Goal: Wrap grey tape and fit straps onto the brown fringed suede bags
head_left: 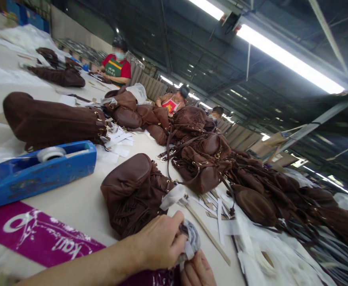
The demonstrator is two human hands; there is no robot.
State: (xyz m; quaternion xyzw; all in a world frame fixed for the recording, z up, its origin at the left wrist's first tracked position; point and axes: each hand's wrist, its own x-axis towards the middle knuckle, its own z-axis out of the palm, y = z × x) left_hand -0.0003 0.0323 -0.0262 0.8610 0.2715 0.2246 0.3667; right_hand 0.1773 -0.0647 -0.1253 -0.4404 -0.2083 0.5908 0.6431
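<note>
At the bottom middle of the head view, my left hand is closed on a small rounded grey bundle with white, film-like wrapping. My right hand pinches the lower edge of the same bundle, close under my left fingers. What the bundle is exactly, I cannot make out. Just beyond my left hand lies a brown fringed bag on its side, its smooth base facing left. White tissue sticks out near the bag's opening, above my left knuckles.
A blue tape dispenser stands at the left, with a purple printed sheet below it. Behind it lies a long brown bag. Piled brown bags stretch along the table, with paper strips nearby. Several people work across the table.
</note>
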